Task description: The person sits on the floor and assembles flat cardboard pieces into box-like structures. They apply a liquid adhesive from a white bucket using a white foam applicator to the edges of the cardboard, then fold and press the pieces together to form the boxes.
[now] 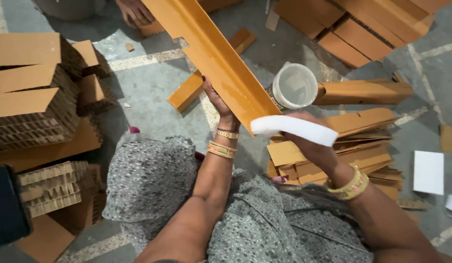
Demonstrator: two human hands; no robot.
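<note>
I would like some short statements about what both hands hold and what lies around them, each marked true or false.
1. The left hand supports a long orange cardboard strip. True.
2. The right hand holds a black sponge. False: it holds a white foam piece.
3. The white plastic tub stands on the floor. True.
4. Both wrists are bare. False: both wear gold bangles.

white plastic tub (294, 86) on floor | honeycomb cardboard stacks (38, 97) at left | white sheet (428, 172) at right
</note>
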